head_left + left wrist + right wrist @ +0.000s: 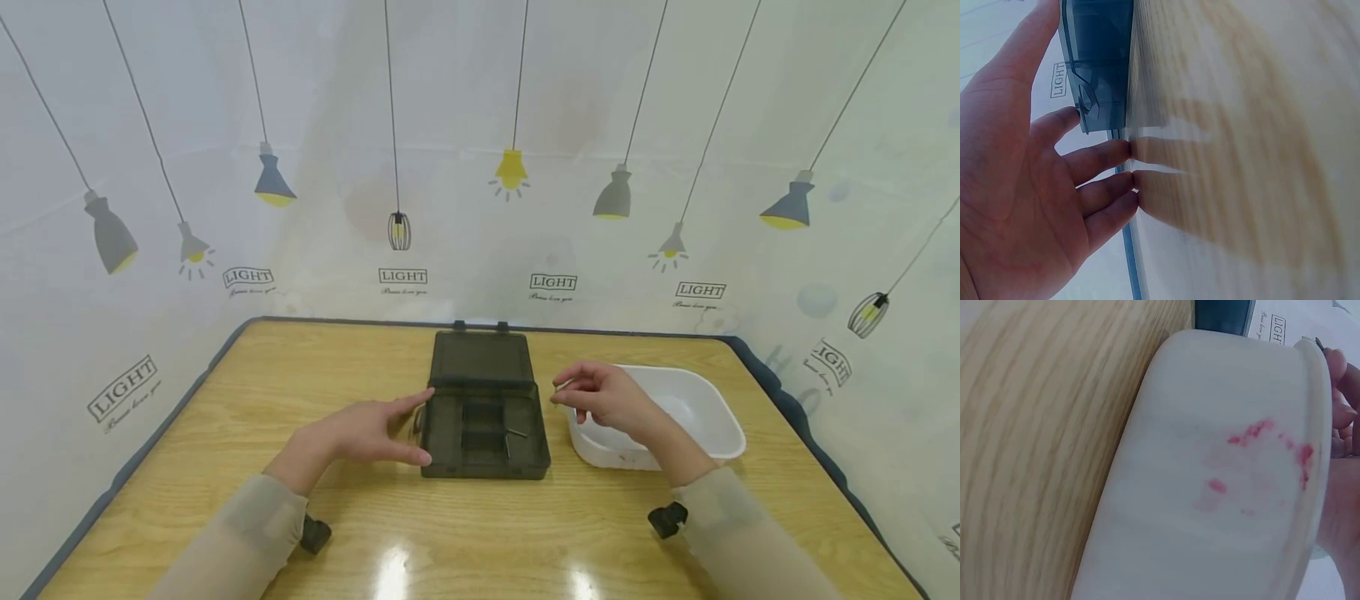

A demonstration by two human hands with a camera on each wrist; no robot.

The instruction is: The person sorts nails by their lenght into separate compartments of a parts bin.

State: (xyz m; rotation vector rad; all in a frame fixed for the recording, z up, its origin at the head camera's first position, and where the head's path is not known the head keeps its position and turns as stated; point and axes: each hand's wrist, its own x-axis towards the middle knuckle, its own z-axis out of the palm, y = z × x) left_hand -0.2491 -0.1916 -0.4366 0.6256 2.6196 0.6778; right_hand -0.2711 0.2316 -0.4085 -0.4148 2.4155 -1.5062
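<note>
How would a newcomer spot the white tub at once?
Find the wooden table, then the open dark case on it. Just right of that, by the right hand, sits the white tub. Unlike the lidded case, it is white and lidless, with red marks on its outer wall.

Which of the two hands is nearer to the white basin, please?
The right hand: it is at the left side of the white basin, pinching a small thin piece. The left hand is farther, beside the dark open case.
</note>
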